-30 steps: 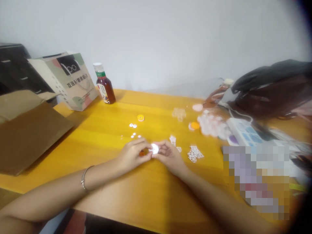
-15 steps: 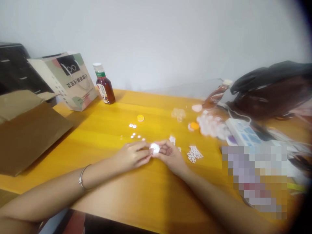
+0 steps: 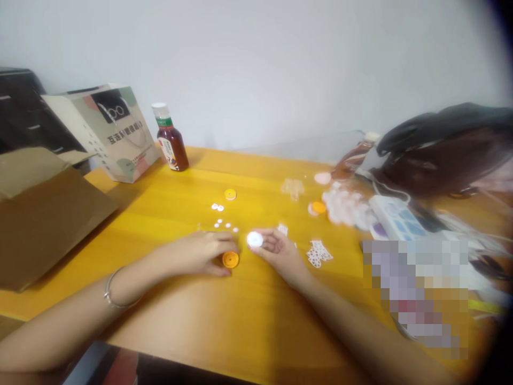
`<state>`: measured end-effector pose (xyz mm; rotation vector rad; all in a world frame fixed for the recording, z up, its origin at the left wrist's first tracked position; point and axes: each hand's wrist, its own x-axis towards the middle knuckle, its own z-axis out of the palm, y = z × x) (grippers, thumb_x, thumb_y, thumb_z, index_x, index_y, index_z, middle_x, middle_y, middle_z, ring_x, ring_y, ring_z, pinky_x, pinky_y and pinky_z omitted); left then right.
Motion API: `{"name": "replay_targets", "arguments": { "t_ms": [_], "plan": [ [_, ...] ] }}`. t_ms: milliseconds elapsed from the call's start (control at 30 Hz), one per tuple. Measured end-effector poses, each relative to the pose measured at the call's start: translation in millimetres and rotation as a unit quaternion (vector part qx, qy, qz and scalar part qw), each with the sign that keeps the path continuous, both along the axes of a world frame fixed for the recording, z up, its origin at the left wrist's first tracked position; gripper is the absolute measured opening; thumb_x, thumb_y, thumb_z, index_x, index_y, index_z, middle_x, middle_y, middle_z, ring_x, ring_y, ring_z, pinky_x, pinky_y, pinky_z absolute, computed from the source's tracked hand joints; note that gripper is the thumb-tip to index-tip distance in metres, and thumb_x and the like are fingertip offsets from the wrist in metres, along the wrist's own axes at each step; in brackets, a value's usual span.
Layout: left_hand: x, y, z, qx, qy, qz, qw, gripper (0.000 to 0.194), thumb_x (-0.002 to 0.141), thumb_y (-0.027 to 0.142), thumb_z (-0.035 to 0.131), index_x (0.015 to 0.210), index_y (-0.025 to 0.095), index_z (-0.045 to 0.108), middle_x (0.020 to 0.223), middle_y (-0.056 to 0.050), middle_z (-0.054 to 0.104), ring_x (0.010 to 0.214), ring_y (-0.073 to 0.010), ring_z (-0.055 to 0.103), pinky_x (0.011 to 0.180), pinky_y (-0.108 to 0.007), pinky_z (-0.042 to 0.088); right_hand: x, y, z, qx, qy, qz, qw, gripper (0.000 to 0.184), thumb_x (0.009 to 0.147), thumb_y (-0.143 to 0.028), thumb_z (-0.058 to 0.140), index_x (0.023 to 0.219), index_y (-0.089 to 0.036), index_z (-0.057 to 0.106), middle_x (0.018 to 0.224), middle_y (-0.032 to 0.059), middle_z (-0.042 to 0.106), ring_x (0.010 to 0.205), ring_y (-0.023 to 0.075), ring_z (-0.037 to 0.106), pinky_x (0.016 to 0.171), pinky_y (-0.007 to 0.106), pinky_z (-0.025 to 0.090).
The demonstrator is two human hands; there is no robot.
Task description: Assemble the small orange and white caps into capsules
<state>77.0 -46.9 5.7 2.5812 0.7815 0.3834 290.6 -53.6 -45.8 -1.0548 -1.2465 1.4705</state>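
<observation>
Between the thumb and fingertips of my right hand [image 3: 280,252] is a small white round piece with a scalloped edge [image 3: 255,239]. My left hand [image 3: 208,254] is to the left, its thumb and fingers curled around an orange round disc with a raised rim and a small hole in the centre [image 3: 230,260]. Just beyond it, several small white discs [image 3: 228,225] lie on the table, with a pair of larger white discs [image 3: 217,207] and a yellow-orange round piece [image 3: 230,194] farther back. White lattice-like pieces [image 3: 319,254] lie right of my right hand.
A juice-like bottle [image 3: 173,141] and a printed paper bag [image 3: 116,136] stand back left, beside an open cardboard box [image 3: 48,224]. Clear cross-shaped pieces [image 3: 293,188], a pile of pale round pieces [image 3: 348,206], a white-and-blue box [image 3: 398,216] and a dark bag [image 3: 444,155] are right.
My left hand has left the white round piece and moved left; the orange disc now shows at its fingers. My right hand keeps the white piece in nearly the same place.
</observation>
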Motion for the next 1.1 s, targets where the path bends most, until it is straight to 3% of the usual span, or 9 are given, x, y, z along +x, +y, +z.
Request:
{"name": "replay_targets", "arguments": {
  "t_ms": [133, 267, 333, 467, 600, 700, 900, 1100],
  "plan": [
    [-3.6, 8.9, -3.2, -0.173, -0.072, 0.005, 0.982, 0.024, 0.076, 0.019, 0.056, 0.1, 0.018, 0.057, 0.091, -0.005, 0.06, 0.077, -0.0125, 0.058, 0.069, -0.024, 0.047, 0.8, 0.0, -0.5, -0.009, 0.004, -0.009, 1.0, 0.035, 0.059, -0.023, 0.074, 0.09, -0.02, 0.058, 0.087, 0.0019, 0.068, 0.08, 0.0139, 0.063, 0.085, 0.033, 0.047],
    [-7.5, 22.6, -6.5, -0.364, -0.193, 0.041, 0.91, 0.032, 0.077, 0.019, 0.057, 0.108, 0.018, 0.05, 0.103, -0.007, 0.059, 0.088, -0.0127, 0.059, 0.08, -0.028, 0.047, 1.6, -0.2, 2.1, -0.015, 0.018, -0.003, 1.0, 0.035, 0.06, -0.022, 0.073, 0.092, -0.021, 0.058, 0.088, 0.0008, 0.068, 0.082, 0.0138, 0.063, 0.086, 0.033, 0.047],
    [-7.5, 26.5, -9.2, -0.392, -0.226, 0.053, 0.89, 0.032, 0.076, 0.017, 0.059, 0.107, 0.018, 0.051, 0.104, -0.007, 0.058, 0.088, -0.0114, 0.058, 0.081, -0.027, 0.046, 1.6, -0.1, 3.2, -0.014, 0.016, -0.002, 1.0, 0.035, 0.06, -0.022, 0.073, 0.092, -0.021, 0.059, 0.088, 0.0005, 0.068, 0.082, 0.014, 0.063, 0.086, 0.033, 0.047],
    [-2.7, 25.9, -13.2, -0.411, -0.248, 0.059, 0.876, 0.03, 0.076, 0.015, 0.06, 0.105, 0.017, 0.052, 0.097, -0.006, 0.06, 0.086, -0.0112, 0.058, 0.078, -0.026, 0.046, 0.7, 0.4, 3.2, -0.015, 0.004, 0.004, 1.0, 0.035, 0.058, -0.023, 0.074, 0.091, -0.021, 0.061, 0.086, 0.0006, 0.069, 0.08, 0.0142, 0.063, 0.084, 0.033, 0.048],
    [3.8, 20.9, -13.8, -0.404, -0.264, 0.058, 0.874, 0.029, 0.076, 0.014, 0.059, 0.104, 0.016, 0.05, 0.096, -0.006, 0.059, 0.086, -0.0117, 0.057, 0.079, -0.028, 0.045, -0.3, 0.1, 2.6, -0.027, 0.001, 0.01, 1.0, 0.038, 0.056, -0.023, 0.074, 0.092, -0.021, 0.062, 0.086, 0.0005, 0.069, 0.079, 0.0139, 0.063, 0.085, 0.032, 0.048],
    [7.0, 17.7, -15.2, -0.368, -0.268, 0.065, 0.888, 0.028, 0.077, 0.015, 0.058, 0.103, 0.015, 0.048, 0.096, -0.006, 0.058, 0.087, -0.0127, 0.057, 0.082, -0.032, 0.045, -0.9, -1.2, 2.2, -0.032, -0.005, 0.013, 0.999, 0.04, 0.056, -0.023, 0.074, 0.094, -0.02, 0.063, 0.087, 0.001, 0.069, 0.079, 0.0141, 0.064, 0.085, 0.033, 0.048],
    [9.0, 12.6, -20.1, -0.246, -0.228, 0.057, 0.941, 0.028, 0.08, 0.018, 0.054, 0.108, 0.016, 0.048, 0.106, -0.008, 0.055, 0.098, -0.0158, 0.055, 0.091, -0.038, 0.043, -1.5, -2.6, -0.3, -0.021, -0.018, 0.047, 0.998, 0.038, 0.06, -0.023, 0.072, 0.097, -0.02, 0.063, 0.091, 0.002, 0.069, 0.083, 0.0159, 0.064, 0.087, 0.036, 0.047],
    [12.2, 6.3, -11.8, -0.09, -0.151, 0.02, 0.984, 0.029, 0.083, 0.017, 0.049, 0.112, 0.018, 0.05, 0.109, -0.009, 0.054, 0.1, -0.0161, 0.052, 0.089, -0.037, 0.044, -1.8, -4.2, 2.5, -0.003, -0.027, 0.094, 0.995, 0.037, 0.063, -0.024, 0.069, 0.099, -0.02, 0.062, 0.092, 0.0019, 0.069, 0.085, 0.0167, 0.064, 0.088, 0.036, 0.046]
  ]
}}
